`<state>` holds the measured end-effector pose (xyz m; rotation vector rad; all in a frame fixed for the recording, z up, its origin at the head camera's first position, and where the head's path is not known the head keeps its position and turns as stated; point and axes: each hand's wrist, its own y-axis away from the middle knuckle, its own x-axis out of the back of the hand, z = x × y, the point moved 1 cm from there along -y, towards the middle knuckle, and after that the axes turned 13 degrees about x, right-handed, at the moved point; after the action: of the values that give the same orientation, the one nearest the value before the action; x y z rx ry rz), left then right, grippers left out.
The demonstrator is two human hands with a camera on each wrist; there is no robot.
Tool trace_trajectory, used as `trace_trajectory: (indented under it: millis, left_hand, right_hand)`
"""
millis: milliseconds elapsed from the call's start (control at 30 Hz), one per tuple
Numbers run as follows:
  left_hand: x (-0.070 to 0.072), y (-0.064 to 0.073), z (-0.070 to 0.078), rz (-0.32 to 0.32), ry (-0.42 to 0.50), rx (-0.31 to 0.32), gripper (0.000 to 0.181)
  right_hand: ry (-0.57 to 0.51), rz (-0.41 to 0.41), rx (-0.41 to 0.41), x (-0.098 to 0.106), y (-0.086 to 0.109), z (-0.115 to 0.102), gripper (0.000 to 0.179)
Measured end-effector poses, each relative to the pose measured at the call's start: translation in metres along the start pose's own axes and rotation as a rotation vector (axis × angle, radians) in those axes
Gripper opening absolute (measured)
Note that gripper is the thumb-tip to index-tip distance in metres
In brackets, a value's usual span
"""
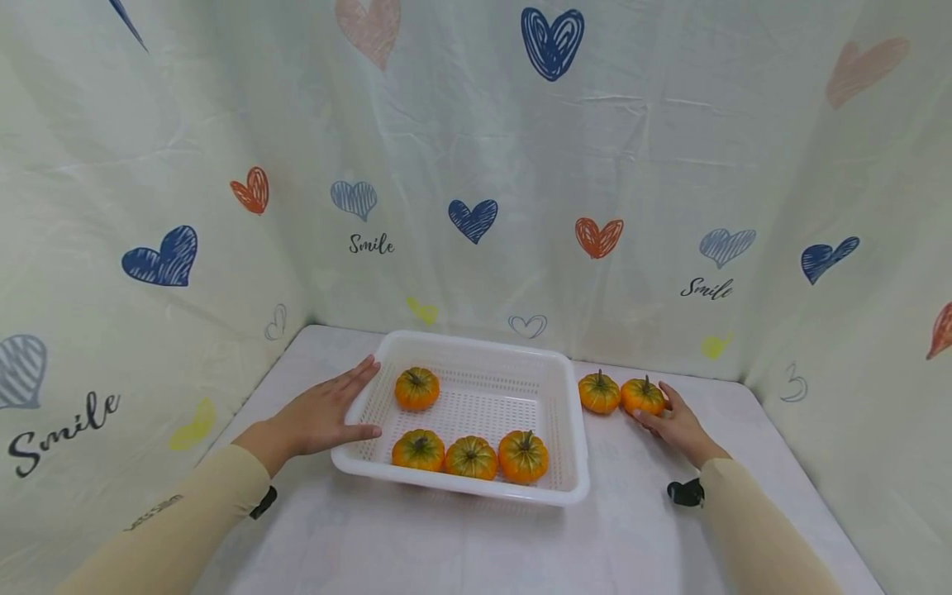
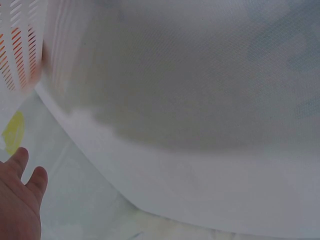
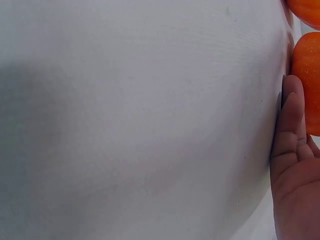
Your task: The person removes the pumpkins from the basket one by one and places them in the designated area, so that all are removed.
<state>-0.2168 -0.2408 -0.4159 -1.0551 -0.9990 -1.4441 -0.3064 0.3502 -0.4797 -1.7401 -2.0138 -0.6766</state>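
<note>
A white plastic basket (image 1: 461, 489) stands on the table with several small orange pumpkins inside, one pumpkin (image 1: 417, 388) at the back left and a row along the front wall. My left hand (image 1: 320, 417) is at the basket's left rim, fingers extended and thumb spread over the edge. To the right of the basket two more pumpkins sit side by side. My right hand (image 1: 675, 421) holds the outer pumpkin (image 1: 641, 398), thumb at its front and fingers on its right side. The other pumpkin (image 1: 598, 392) is close to the basket's right wall.
A white cloth covers the table (image 1: 357, 537). Behind and on both sides hang pale curtains (image 1: 476, 281) printed with hearts and the word Smile. Each wrist wears a dark strap (image 1: 686, 493).
</note>
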Motion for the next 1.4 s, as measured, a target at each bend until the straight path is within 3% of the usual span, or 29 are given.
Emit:
trace_trajectory:
  millis: [300,500,667,1067,1400]
  left_hand:
    - [0.001,-0.001,0.0,0.001,0.0,-0.007,0.103]
    - [0.002,-0.001,0.002,-0.011,-0.005,-0.019,0.106]
    - [0.004,0.0,0.001,-0.016,-0.011,-0.029,0.105]
    - [0.003,0.0,-0.001,-0.001,-0.018,-0.033,0.104]
    - [0.002,0.0,0.0,0.003,-0.013,-0.036,0.103]
  right_hand:
    - [-0.035,-0.023,-0.006,0.017,0.009,-0.001,0.108]
    - [-0.009,-0.019,0.007,0.038,0.018,0.001,0.106]
    - [0.032,-0.006,0.054,0.054,0.025,-0.011,0.106]
    - [0.113,0.021,0.265,0.069,0.019,-0.085,0.107]
    - [0.215,-0.066,0.437,0.043,0.008,-0.166,0.093]
